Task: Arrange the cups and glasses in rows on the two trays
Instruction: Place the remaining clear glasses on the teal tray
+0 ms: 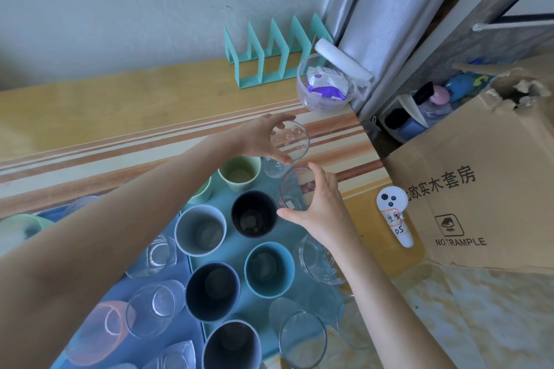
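Near the middle of the frame, you are holding two clear printed drinking glasses above the striped wooden table. Your left hand is gripping the upper glass by its rim, fingers curled round it. Your right hand is clasping the lower glass, thumb and fingers wrapped about its side, just beside the black ribbed cup.

Below them, on the teal plastic tray, six ribbed cups are standing in view: one pale green, one grey, the black one, one blue, and two dark navy. On the blue tray at lower left, several clear glasses are resting; I cannot count them surely. At right, a cardboard box is sitting.
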A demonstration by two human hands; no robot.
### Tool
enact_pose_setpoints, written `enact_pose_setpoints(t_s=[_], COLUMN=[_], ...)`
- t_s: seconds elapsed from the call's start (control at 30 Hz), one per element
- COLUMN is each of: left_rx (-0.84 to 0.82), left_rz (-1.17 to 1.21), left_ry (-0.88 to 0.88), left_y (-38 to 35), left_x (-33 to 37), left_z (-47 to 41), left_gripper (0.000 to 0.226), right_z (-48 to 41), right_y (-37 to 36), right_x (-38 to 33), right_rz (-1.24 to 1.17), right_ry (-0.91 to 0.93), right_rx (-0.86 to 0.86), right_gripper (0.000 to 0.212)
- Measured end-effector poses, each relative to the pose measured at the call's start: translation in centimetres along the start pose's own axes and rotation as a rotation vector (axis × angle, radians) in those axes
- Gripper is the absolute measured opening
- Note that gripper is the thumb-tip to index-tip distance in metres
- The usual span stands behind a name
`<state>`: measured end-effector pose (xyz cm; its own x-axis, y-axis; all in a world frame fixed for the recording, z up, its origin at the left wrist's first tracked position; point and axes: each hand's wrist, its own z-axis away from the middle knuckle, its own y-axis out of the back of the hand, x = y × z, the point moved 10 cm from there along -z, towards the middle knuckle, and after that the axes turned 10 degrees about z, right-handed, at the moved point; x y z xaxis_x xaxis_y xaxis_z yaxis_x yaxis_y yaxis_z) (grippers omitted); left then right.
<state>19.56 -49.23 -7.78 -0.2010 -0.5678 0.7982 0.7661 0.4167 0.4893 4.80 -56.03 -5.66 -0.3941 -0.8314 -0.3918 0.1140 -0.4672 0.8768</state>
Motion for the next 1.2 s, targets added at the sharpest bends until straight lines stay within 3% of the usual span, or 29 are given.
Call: enact_pose_setpoints(t_s=[0.43, 0.6, 0.77, 0.93, 1.07, 1.2], left_rx=[0.022, 0.032, 0.15, 0.179, 0.21, 0.277], left_rz=[-0.001, 0.103, 0.196, 0.107, 0.087, 0.089], left_ry=[0.008, 0.035, -0.003, -0.011, -0.023, -0.058], left_y=[0.0, 0.4, 3.0, 4.3, 5.2, 6.5], left_x=[0.3, 0.1, -0.5, -2.1, -2.5, -1.7], left_z=[0.6, 1.0, 4.0, 7.6, 9.6, 12.2], left_gripper=[0.091, 0.093, 0.061, 0.047, 0.043, 0.038], right_z=[0.0, 0.2, 0.1, 0.1, 0.3, 0.9], right_y=[0.0, 0.0, 0.1, 0.0, 0.0, 3.4], right_x=[-0.1, 0.1, 0.1, 0.2, 0.4, -0.6], right_rz=[0.026, -0.005, 0.011, 0.017, 0.069, 0.003], right_ry=[0.007, -0.006, 0.013, 0.023, 0.018, 0.025], right_rx=[-0.044, -0.079, -0.099, -0.11, -0.139, 0.037], right_gripper=[0.093, 0.101, 0.096, 0.096, 0.111, 0.101])
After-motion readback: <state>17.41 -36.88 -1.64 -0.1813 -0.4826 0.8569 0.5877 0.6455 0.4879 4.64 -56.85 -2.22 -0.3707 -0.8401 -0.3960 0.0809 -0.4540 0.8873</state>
